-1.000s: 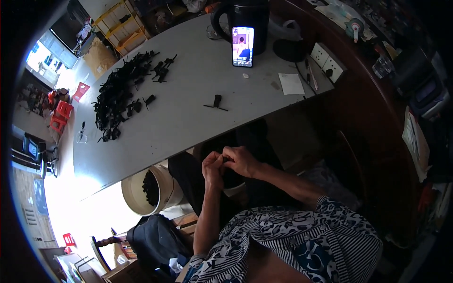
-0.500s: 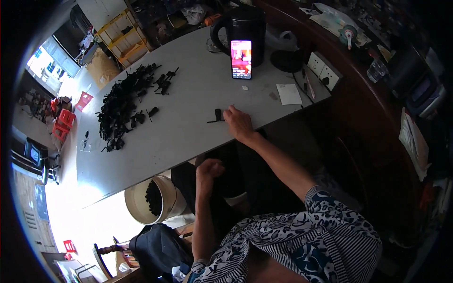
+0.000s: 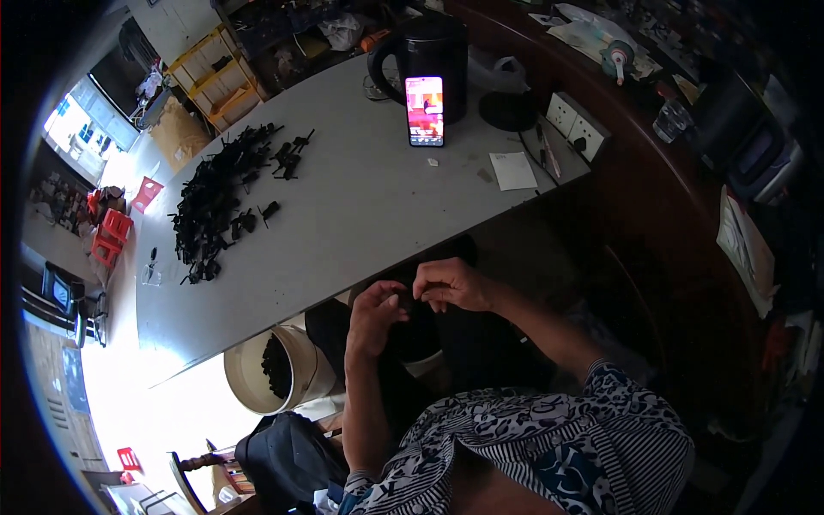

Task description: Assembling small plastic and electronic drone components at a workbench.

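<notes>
Just off the table's near edge, over my lap, my two hands face each other with a small gap between the fingertips. My left hand [image 3: 372, 319] has its fingers curled towards the thumb. My right hand [image 3: 455, 285] is closed in a pinch, fingertips pointing left. Against the dark clothing behind them, I cannot make out what either one holds. A large heap of small black plastic parts [image 3: 210, 197] lies on the left of the grey table [image 3: 343, 206], with a smaller cluster [image 3: 290, 156] beside it and a single part [image 3: 269, 210] apart.
A lit phone [image 3: 425, 112] leans against a black kettle [image 3: 438, 60] at the back. White paper [image 3: 512, 171], a pen [image 3: 549, 154] and a socket strip [image 3: 575, 124] occupy the right end. Below the near edge stands a pale bucket [image 3: 311, 369] with black parts inside, beside a dark bag [image 3: 287, 463].
My right hand has drawn back from the tabletop to meet my left over my lap. The black part beside it is gone from that spot. My left hand has risen slightly and loosened its curl.
</notes>
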`<state>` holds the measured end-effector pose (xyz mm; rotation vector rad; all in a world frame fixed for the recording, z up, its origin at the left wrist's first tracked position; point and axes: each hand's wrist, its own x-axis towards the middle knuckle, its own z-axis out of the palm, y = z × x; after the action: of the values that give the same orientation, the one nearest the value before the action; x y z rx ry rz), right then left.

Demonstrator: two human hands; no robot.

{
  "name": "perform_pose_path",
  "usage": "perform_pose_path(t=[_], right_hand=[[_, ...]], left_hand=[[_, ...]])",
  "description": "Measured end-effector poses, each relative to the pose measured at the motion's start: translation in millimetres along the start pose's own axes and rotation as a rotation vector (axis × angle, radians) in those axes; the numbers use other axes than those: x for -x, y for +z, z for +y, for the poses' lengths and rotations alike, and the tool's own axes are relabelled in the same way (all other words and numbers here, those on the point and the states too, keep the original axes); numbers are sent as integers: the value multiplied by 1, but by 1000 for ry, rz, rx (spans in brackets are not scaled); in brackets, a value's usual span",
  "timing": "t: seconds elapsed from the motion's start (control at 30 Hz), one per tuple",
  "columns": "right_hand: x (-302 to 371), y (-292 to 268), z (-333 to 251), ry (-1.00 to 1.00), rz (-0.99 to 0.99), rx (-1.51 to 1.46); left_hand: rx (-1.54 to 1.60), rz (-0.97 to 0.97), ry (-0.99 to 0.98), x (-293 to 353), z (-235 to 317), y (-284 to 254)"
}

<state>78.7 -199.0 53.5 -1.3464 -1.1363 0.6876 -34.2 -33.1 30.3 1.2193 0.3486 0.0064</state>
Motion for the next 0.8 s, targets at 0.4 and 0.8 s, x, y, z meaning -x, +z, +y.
perform_pose_path(t=[0.4, 0.8], right_hand=[[-8, 5, 8, 315, 9, -417], [-10, 47, 7, 142, 471, -425]], left_hand=[[-124, -43, 162, 12, 10, 14], [-536, 359, 409, 14, 5, 40]])
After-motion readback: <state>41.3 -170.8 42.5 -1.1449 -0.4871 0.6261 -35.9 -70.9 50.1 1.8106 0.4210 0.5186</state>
